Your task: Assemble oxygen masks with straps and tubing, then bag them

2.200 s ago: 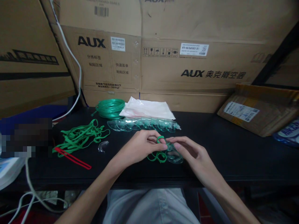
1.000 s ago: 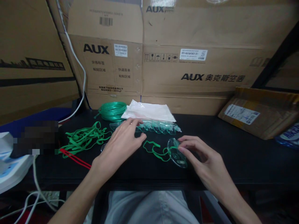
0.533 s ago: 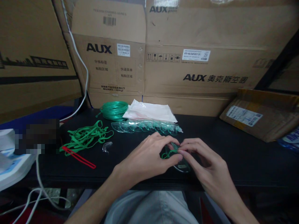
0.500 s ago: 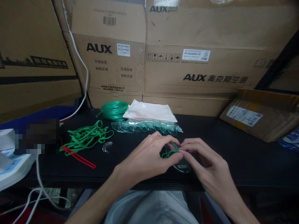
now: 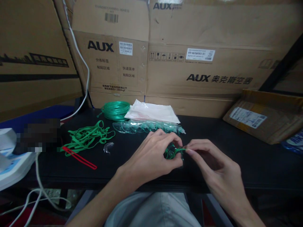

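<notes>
My left hand [image 5: 151, 153] is curled around a clear, greenish plastic mask [image 5: 170, 154], most of it hidden behind the fingers. From the mask a green elastic strap [image 5: 179, 150] runs to the right, its end pinched between the thumb and fingers of my right hand [image 5: 215, 164]. Both hands are just above the front part of the black table. Behind them lies a row of nested clear masks [image 5: 144, 127]. To the left is a loose heap of green elastic straps [image 5: 86, 137], with several small shiny strips [image 5: 108, 147] beside it.
A coil of green tubing [image 5: 115, 110] and white flat packets [image 5: 151, 112] lie at the back. A red band [image 5: 80, 158] rests at the left, near a white power strip [image 5: 16, 170] with cables. Cardboard [image 5: 201, 31] walls the back; a taped carton [image 5: 265, 116] sits right.
My right hand has moved slightly right, away from my left, drawing the strap out straight between them. The mask has turned and now sits more inside my left hand.
</notes>
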A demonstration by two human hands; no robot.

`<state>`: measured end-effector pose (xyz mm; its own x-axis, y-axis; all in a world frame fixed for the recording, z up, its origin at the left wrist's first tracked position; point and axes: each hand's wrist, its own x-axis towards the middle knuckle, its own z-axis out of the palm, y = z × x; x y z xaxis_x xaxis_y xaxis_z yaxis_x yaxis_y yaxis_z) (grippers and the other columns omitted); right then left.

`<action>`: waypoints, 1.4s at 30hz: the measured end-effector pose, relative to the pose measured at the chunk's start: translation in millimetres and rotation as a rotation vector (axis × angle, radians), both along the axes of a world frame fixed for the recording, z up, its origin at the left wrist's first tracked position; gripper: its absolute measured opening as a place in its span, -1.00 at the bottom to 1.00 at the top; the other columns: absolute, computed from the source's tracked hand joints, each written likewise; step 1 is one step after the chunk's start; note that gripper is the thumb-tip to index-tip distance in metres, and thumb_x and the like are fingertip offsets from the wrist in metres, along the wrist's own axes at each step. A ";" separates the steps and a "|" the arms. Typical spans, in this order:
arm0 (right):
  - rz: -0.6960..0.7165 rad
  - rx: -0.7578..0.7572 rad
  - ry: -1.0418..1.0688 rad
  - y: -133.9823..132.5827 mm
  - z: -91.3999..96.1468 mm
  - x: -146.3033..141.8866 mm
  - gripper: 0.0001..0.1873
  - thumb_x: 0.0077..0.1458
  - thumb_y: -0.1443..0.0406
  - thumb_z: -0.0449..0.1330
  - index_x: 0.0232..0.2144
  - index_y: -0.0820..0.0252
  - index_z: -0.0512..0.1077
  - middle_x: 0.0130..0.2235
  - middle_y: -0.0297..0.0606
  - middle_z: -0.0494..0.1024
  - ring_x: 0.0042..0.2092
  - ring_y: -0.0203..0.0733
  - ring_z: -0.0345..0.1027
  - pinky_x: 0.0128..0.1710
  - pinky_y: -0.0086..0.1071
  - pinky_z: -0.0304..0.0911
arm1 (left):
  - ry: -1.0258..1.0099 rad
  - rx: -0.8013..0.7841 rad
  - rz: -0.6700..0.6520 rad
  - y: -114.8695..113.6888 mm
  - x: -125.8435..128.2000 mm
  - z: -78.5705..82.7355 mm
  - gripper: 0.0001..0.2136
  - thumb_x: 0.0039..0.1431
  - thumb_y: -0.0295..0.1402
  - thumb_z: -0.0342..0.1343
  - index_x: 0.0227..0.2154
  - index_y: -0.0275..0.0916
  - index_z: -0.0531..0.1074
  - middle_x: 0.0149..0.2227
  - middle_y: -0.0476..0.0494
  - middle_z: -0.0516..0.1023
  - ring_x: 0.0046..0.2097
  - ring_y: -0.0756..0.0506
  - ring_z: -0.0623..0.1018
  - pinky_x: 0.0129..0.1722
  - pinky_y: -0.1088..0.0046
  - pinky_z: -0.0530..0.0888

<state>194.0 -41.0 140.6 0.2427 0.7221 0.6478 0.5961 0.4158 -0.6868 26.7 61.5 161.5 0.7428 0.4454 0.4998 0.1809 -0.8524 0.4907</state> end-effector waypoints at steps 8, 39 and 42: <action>-0.064 0.020 0.083 1.8 -1.3 5.8 -0.94 0.23 0.31 0.30 -0.32 0.04 0.54 -0.22 -0.30 0.60 -0.14 -0.19 0.50 -0.13 -0.46 0.46 | 0.003 0.050 0.040 7.0 -3.1 0.7 -0.84 0.17 -0.41 0.20 -0.19 -0.12 0.41 -0.18 0.04 0.57 -0.08 -0.14 0.46 -0.04 0.28 0.31; -0.087 -0.025 0.118 8.6 0.6 10.6 -0.75 0.22 0.10 0.28 -0.33 0.10 0.66 -0.28 -0.23 0.70 -0.23 -0.10 0.59 -0.21 -0.42 0.49 | 0.061 -0.289 -0.071 15.1 0.5 -2.8 -0.90 0.28 -0.33 0.20 -0.25 -0.17 0.61 -0.24 0.01 0.67 -0.16 -0.09 0.59 -0.10 0.44 0.38; -0.146 -0.157 0.116 13.6 -8.7 21.5 -0.58 0.21 -0.03 0.23 -0.47 0.14 0.61 -0.49 -0.27 0.60 -0.42 -0.14 0.52 -0.41 -0.43 0.43 | -0.049 -0.404 -0.028 17.7 2.0 -1.2 -0.88 0.30 -0.28 0.19 -0.26 -0.16 0.61 -0.24 0.01 0.67 -0.18 -0.09 0.59 -0.13 0.45 0.41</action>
